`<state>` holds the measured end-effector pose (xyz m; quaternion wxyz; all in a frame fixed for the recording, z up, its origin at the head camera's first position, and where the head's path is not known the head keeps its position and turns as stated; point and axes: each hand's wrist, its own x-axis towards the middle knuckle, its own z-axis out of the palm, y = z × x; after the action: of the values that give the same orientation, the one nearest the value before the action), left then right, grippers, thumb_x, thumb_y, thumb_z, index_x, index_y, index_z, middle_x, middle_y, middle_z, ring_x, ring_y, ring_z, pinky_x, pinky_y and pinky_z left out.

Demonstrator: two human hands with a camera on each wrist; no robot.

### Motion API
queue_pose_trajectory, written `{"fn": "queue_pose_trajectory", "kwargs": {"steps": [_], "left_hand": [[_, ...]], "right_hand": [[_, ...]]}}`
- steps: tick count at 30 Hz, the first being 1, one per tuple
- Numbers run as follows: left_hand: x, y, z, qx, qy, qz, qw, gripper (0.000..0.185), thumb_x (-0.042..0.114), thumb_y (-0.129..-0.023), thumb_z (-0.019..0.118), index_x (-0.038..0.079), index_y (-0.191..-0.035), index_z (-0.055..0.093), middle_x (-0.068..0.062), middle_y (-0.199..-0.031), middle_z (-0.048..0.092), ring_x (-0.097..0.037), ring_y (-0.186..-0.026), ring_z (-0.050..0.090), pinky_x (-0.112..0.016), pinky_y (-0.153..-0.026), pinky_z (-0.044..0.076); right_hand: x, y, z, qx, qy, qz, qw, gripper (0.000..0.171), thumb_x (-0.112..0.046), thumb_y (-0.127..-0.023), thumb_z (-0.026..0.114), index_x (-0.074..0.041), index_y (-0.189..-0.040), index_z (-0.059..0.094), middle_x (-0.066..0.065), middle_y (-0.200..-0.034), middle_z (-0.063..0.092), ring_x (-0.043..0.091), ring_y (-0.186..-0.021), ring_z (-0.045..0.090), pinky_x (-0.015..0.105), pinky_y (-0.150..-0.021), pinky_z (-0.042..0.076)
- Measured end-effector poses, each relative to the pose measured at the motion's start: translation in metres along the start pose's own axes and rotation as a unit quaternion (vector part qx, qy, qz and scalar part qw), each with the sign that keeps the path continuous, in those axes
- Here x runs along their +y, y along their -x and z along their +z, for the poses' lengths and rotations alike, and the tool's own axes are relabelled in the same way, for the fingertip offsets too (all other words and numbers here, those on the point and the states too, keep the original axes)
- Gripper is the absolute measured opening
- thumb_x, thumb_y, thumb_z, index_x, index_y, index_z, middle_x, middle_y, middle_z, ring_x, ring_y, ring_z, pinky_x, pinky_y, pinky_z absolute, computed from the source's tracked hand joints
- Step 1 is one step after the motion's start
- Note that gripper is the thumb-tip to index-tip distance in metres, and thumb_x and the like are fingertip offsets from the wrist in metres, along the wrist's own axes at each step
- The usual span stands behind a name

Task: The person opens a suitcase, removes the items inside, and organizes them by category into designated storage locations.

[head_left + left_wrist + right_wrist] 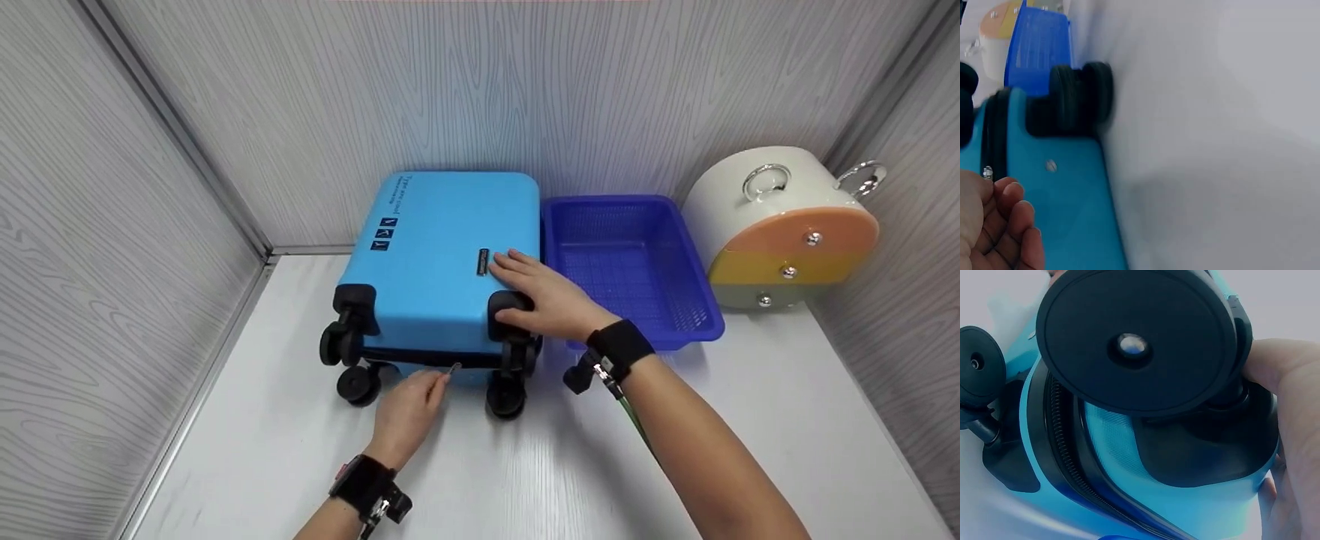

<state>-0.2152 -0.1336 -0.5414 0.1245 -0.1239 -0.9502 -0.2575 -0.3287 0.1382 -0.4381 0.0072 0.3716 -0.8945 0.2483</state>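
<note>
Blue basket (609, 274) just beside the suitcase (442, 277)

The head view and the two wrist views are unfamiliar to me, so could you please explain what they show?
There is no robot here: a person works bare-handed. The head picture comes from a head-worn camera, the others from cameras strapped to each wrist. On the white table lie a blue hard-shell suitcase, its wheels toward the person, a blue plastic basket and a rounded three-drawer storage box. The left hand pinches a metal zipper pull; the right hand rests on the suitcase's near corner.
</note>
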Motion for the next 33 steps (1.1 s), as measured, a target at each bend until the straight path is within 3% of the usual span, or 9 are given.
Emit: {"fn": "queue_pose_trajectory", "kwargs": {"steps": [9, 16, 27, 33], "left_hand": [[-0.037, 0.007, -0.014, 0.03, -0.018, -0.034, 0.9988, 0.02, 0.027, -0.104, 0.062, 0.014, -0.098, 0.077, 0.004, -0.087, 0.069, -0.016, -0.078, 0.067, -0.037, -0.068, 0.054], [-0.068, 0.009, -0.03, 0.044, -0.017, -0.081, 0.9956, 0.024, 0.029, -0.105, 0.06, 0.014, -0.099, 0.078, 0.002, -0.089, 0.072, -0.021, -0.083, 0.068, -0.043, -0.07, 0.055], [-0.102, 0.012, -0.042, 0.061, -0.033, -0.097, 0.9928, 0.03, 0.031, -0.106, 0.058, 0.009, -0.096, 0.076, -0.008, -0.086, 0.071, -0.03, -0.079, 0.069, -0.05, -0.064, 0.053], [-0.118, 0.011, -0.051, 0.049, -0.002, -0.153, 0.987, 0.031, 0.028, -0.108, 0.052, 0.008, -0.1, 0.074, -0.01, -0.096, 0.073, -0.03, -0.085, 0.069, -0.051, -0.071, 0.053]], "right_hand": [[0.003, 0.002, 0.002, -0.003, -0.004, 0.003, 1.0, 0.075, -0.052, -0.103, 0.057, -0.018, -0.163, 0.027, 0.0, -0.169, 0.02, 0.019, -0.157, 0.007, 0.046, -0.124, 0.015], [0.005, 0.003, 0.002, 0.004, -0.007, 0.002, 1.0, 0.075, -0.051, -0.103, 0.058, -0.017, -0.163, 0.028, 0.001, -0.169, 0.021, 0.02, -0.157, 0.008, 0.046, -0.124, 0.016], [0.003, 0.001, 0.003, 0.003, -0.011, -0.001, 1.0, 0.074, -0.05, -0.103, 0.058, -0.018, -0.163, 0.029, 0.0, -0.169, 0.021, 0.019, -0.157, 0.008, 0.044, -0.125, 0.015], [0.003, 0.001, 0.002, 0.003, -0.009, 0.0, 1.0, 0.074, -0.05, -0.103, 0.058, -0.018, -0.163, 0.029, 0.0, -0.169, 0.021, 0.019, -0.157, 0.008, 0.044, -0.125, 0.014]]}}
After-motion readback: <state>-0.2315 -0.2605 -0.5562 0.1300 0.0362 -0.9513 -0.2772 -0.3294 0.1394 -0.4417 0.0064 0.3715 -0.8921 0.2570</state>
